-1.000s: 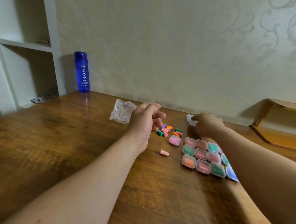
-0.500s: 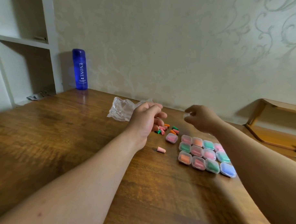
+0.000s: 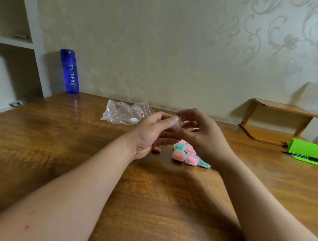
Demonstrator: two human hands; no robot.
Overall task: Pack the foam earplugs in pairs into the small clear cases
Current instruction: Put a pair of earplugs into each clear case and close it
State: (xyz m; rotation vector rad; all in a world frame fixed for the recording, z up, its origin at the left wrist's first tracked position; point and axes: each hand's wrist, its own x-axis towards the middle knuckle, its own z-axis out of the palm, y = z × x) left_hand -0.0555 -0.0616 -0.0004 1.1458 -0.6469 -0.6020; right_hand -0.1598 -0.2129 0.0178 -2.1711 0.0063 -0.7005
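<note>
A wooden table (image 3: pixel 63 144) is filling the foreground, its far edge lying against a wall papered in a pale floral pattern (image 3: pixel 175 39). A blue bottle (image 3: pixel 69 71) lettered ENONE is standing upright at the table's far left corner beside white shelving (image 3: pixel 15 41), and a crumpled clear plastic bag (image 3: pixel 122 113) is lying near the far edge. At the right, a low wooden shelf (image 3: pixel 277 121) is sitting against the wall, with a green object (image 3: pixel 306 150) and a dark pen (image 3: pixel 301 157) lying just in front of it.

1. We see two bare forearms, with no sleeve anywhere in view.
2. Our left hand (image 3: pixel 150 134) wears no glove, ring or watch that we can make out.
3. Our right hand (image 3: pixel 204 138) is likewise bare, its wrist unadorned.
</note>
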